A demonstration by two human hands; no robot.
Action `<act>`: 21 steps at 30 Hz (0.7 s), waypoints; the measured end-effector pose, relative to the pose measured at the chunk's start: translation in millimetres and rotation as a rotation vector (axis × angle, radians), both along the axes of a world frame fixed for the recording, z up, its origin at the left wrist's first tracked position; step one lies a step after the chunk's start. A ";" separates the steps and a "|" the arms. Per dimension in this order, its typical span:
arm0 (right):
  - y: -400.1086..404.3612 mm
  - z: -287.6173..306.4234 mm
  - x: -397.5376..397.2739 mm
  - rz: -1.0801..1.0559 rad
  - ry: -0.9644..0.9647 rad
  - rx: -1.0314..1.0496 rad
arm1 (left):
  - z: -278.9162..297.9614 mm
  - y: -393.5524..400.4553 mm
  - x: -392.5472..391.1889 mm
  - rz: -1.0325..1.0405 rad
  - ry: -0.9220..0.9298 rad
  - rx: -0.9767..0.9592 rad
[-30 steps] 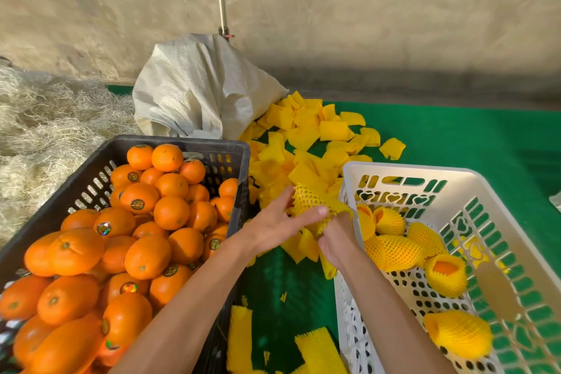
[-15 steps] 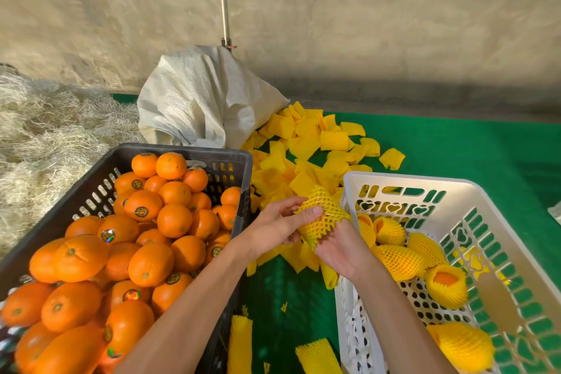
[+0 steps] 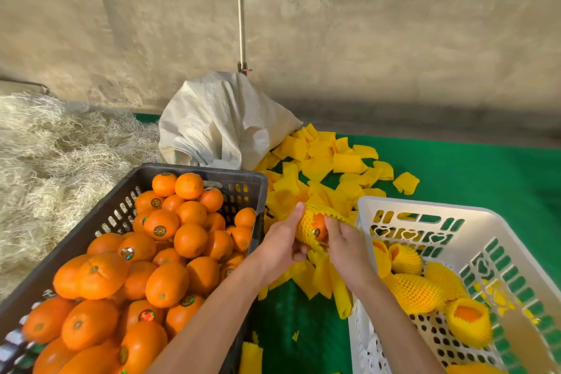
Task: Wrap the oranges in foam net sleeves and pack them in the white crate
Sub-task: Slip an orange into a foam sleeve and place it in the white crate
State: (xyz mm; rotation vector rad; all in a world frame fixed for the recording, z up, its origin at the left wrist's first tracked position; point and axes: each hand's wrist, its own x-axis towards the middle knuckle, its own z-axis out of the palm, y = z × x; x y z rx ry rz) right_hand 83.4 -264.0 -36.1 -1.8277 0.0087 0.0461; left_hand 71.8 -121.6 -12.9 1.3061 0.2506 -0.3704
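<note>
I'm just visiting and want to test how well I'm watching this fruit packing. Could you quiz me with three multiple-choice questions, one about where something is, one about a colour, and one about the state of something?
1. Where do the unwrapped oranges sit?
A. In the black crate
B. In the white crate
C. On the straw

2. What colour are the foam net sleeves?
A. Pink
B. Yellow
C. White

3. What state is the orange between the hands in?
A. Bare, with no sleeve
B. Partly sleeved, with peel showing
C. Already lying in the white crate

Answers:
1. A: the black crate on the person's left is heaped with bare oranges.
2. B: the loose foam net sleeves on the green mat are yellow.
3. B: the left hand and right hand hold the held orange short of the white crate, with peel showing through the sleeve's open end.
</note>
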 end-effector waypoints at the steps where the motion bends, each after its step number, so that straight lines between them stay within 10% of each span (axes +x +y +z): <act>1: 1.7 0.9 -2.2 -0.028 -0.127 -0.132 | 0.1 0.4 0.5 0.016 0.009 -0.005; 10: -4.1 -9.0 -15.8 -0.145 -0.841 -0.375 | -6.9 9.9 9.8 0.207 0.081 -0.115; 16: -6.3 -22.8 -12.3 0.093 -0.397 -0.252 | -14.4 9.4 9.5 0.096 0.073 0.146; 21: -11.5 -28.7 -7.8 0.071 -0.386 -0.395 | -12.8 6.5 1.6 -0.014 -0.066 0.302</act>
